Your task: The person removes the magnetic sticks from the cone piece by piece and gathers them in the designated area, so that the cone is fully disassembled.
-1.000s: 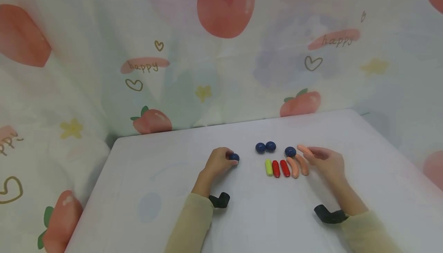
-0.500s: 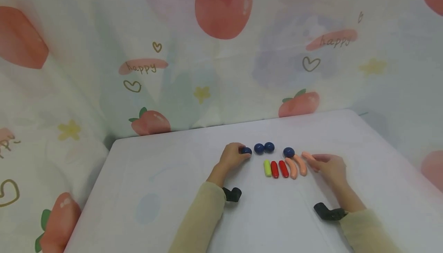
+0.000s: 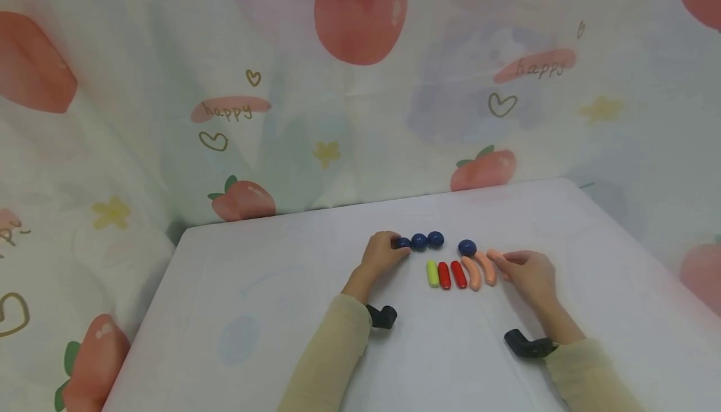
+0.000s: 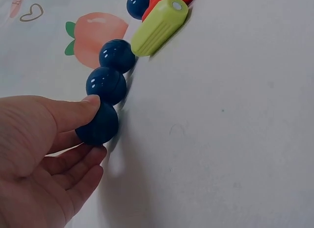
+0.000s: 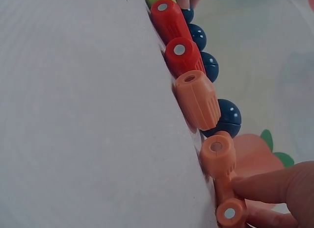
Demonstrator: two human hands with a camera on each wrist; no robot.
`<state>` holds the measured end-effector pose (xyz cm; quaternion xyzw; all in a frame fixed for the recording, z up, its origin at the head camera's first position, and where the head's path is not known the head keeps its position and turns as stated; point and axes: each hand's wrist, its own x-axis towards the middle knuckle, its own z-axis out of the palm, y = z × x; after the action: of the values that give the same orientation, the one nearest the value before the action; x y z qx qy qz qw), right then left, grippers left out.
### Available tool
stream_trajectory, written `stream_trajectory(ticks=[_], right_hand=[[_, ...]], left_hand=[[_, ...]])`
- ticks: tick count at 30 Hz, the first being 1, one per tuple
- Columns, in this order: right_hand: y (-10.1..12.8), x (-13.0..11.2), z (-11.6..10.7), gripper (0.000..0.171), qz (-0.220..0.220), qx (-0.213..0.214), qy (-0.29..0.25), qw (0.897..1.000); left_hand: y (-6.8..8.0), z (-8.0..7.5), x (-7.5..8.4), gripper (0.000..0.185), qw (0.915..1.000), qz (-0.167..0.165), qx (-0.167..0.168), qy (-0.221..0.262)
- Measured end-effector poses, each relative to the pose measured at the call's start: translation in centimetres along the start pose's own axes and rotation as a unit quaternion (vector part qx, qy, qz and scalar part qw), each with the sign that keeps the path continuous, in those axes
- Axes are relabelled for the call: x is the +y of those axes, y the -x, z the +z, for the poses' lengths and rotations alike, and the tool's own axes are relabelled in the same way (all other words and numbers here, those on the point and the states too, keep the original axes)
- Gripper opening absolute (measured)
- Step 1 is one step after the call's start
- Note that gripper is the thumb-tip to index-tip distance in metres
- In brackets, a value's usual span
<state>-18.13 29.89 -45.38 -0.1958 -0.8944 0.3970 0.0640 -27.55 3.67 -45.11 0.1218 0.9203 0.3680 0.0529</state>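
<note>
My left hand [image 3: 377, 253] pinches a dark blue ball [image 4: 102, 126] between thumb and fingers, at the left end of a row. Right beside it sit two more blue balls [image 3: 419, 242], and a single blue ball [image 3: 467, 248] lies apart to the right. With thumb and fingertips, my right hand [image 3: 531, 274] grips a curved orange sausage-like piece [image 5: 230, 211]. Left of it lie two similar orange pieces [image 3: 470, 273], then two short red pieces [image 3: 444, 275] and a yellow-green one [image 3: 432, 273], lined up side by side in front of the balls.
Everything lies on a white-covered table [image 3: 281, 262]. A hanging cloth [image 3: 360, 124] printed with fruit, hearts and flowers rises behind the table's back edge and at the sides. Black wrist mounts [image 3: 383, 317] show below both hands.
My left hand has brought its ball rightward and back, up against the other two balls. My right hand has shifted the orange piece down beside the other orange ones.
</note>
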Motion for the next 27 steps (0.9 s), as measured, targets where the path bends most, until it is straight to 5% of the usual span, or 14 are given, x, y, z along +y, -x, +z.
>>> stream_trajectory(ticks=[12,27], right_hand=[[0.30,-0.16,-0.04,0.062,-0.007,-0.006,-0.021,1.000],[0.25,0.04,-0.05,0.060,-0.006,-0.017,-0.017,1.000]], left_hand=[[0.37,0.19,0.17,0.039,0.9998,0.016,0.009,0.002],[0.31,0.57,0.16,0.048,0.9998,-0.004,0.014,-0.010]])
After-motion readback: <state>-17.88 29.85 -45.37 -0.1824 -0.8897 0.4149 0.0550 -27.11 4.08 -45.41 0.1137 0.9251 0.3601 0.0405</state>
